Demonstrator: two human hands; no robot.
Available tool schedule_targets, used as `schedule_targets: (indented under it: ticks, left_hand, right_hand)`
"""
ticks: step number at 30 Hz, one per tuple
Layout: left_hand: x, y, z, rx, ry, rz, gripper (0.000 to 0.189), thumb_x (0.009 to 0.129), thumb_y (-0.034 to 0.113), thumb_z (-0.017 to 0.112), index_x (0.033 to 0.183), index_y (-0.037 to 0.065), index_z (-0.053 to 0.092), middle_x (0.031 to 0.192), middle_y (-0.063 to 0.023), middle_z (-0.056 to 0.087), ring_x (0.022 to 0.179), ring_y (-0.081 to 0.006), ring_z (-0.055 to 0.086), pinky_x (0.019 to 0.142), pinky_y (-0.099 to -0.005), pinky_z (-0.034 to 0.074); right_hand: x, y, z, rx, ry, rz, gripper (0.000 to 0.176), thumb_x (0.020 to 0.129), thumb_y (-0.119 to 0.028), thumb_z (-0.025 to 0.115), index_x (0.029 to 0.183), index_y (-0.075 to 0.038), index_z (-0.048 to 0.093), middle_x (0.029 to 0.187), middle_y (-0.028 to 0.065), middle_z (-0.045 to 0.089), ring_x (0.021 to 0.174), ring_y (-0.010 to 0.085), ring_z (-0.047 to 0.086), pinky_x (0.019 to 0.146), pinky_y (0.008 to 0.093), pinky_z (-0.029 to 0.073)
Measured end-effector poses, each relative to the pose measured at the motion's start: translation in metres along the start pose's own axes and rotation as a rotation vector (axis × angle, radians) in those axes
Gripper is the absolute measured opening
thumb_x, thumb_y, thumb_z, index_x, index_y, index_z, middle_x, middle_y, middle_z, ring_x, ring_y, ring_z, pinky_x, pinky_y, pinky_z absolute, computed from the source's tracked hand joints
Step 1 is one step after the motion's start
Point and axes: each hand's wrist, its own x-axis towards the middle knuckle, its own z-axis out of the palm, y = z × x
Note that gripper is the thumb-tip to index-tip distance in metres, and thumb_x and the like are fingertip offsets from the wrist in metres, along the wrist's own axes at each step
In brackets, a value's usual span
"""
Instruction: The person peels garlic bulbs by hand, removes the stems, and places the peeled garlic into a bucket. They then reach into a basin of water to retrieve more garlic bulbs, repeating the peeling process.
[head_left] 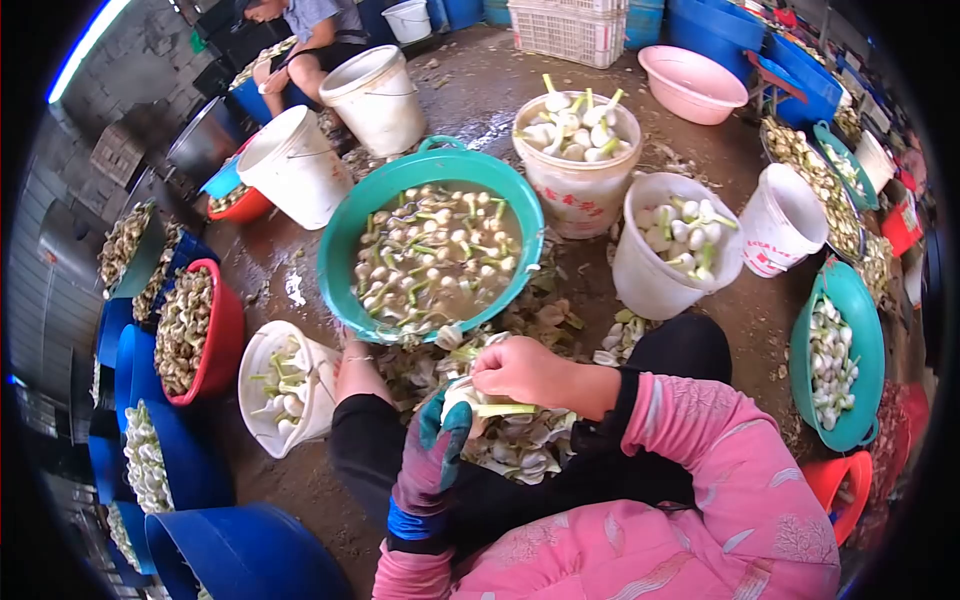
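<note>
My left hand (437, 440), in a dark grey and pink glove with a blue band at the wrist, is closed around a white garlic bulb (459, 396). The bulb's cut green stem (505, 409) points to the right. My bare right hand (530, 374) is closed, its fingertips pinched at the top of that same bulb. What lies right under those fingertips is hidden. Beneath both hands, loose garlic skins (515, 450) are heaped between my legs. Just beyond them stands a green basin (335, 265) holding many garlic bulbs in murky water.
White buckets of peeled garlic stand at the left (325, 395), at the right (640, 285) and behind (580, 195). A green tub (868, 385) of bulbs sits far right. Red (228, 320) and blue tubs (250, 555) line the left. Another person (310, 40) sits at the back.
</note>
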Motion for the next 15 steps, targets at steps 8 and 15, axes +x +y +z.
schedule_targets:
  ticks: [8, 15]
  left_hand:
    - [0.005, -0.003, -0.012, -0.562, 0.012, -0.08, 0.045, 0.085, 0.031, 0.046, 0.116, -0.002, 0.041, 0.103, -0.0081, 0.053, 0.086, -0.0162, 0.051, 0.077, -0.027, 0.04]
    - [0.009, 0.016, -0.006, -0.091, 0.321, -0.025, 0.043, 0.077, 0.007, 0.059, 0.115, -0.002, 0.043, 0.065, -0.0019, 0.054, 0.055, -0.0083, 0.05, 0.053, -0.0217, 0.041]
  right_hand:
    - [0.002, -0.006, 0.004, 0.558, -0.452, 0.245, 0.025, 0.087, -0.024, 0.044, 0.087, 0.0, 0.052, 0.054, -0.0003, 0.041, 0.04, 0.0059, 0.034, 0.036, 0.0195, 0.025]
    - [0.02, 0.017, 0.004, 0.049, 0.077, -0.138, 0.02, 0.084, -0.02, 0.048, 0.084, -0.001, 0.055, 0.059, 0.0064, 0.052, 0.051, 0.0163, 0.049, 0.048, 0.0276, 0.039]
